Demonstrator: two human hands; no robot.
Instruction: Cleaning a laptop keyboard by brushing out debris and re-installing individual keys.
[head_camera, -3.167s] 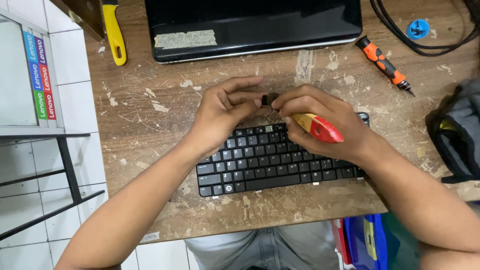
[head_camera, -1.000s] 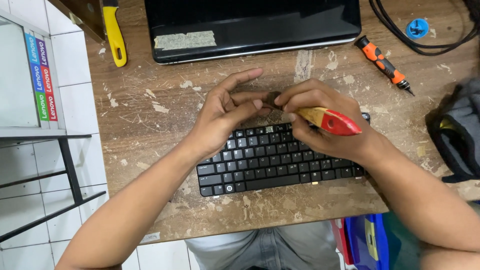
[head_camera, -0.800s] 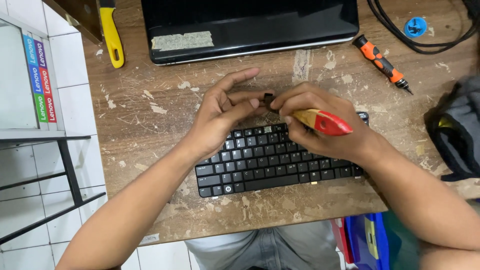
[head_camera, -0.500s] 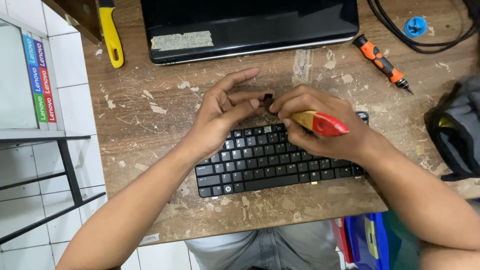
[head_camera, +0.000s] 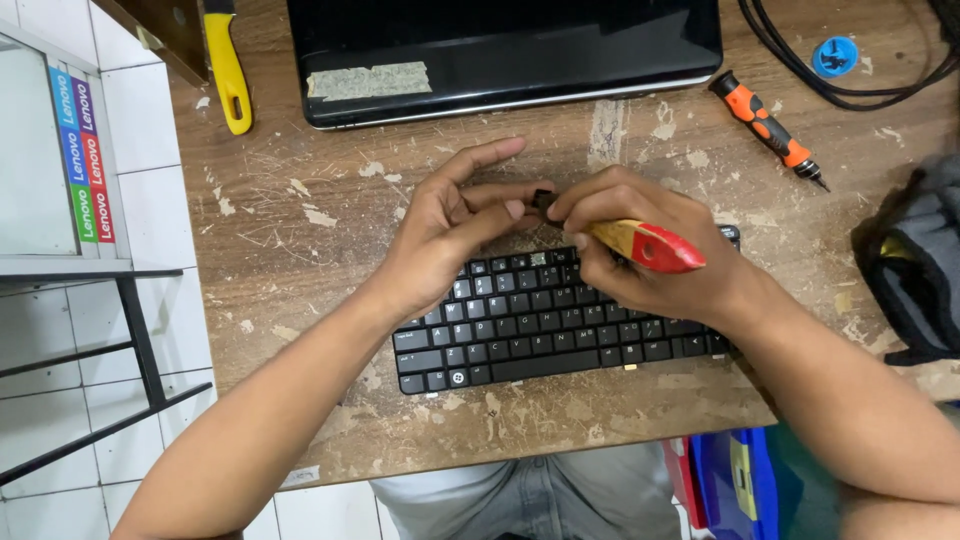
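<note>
Two bare hands meet at the centre of the frame, just above the top edge of a loose black keyboard (head_camera: 540, 320) that lies on a worn wooden table (head_camera: 300, 270); the left hand (head_camera: 445, 235) comes in from the lower left, its thumb and middle fingers pinched together on a small black part (head_camera: 541, 199), the index finger stretched out straight toward the upper right; the right hand (head_camera: 640, 245) comes in from the lower right, its fingertips closed on the same small black part from the other side, so that both hands touch it at once; the right hand also clamps a brush handle (head_camera: 645, 245), pale wood with a red end, which points toward the right of the frame; the bristle end is hidden under the fingers; the small black part sits between the two sets of fingertips, clear of the table, near the keyboard's upper edge and below a closed black laptop (head_camera: 510, 50) in the upper centre; a strip of pale tape (head_camera: 368, 80) is stuck on the laptop lid; a yellow tool handle (head_camera: 230, 70) lies at the upper left; an orange and black screwdriver (head_camera: 765, 125) lies at the upper right, near black cables (head_camera: 850, 95) and a blue cap (head_camera: 835, 57).
</note>
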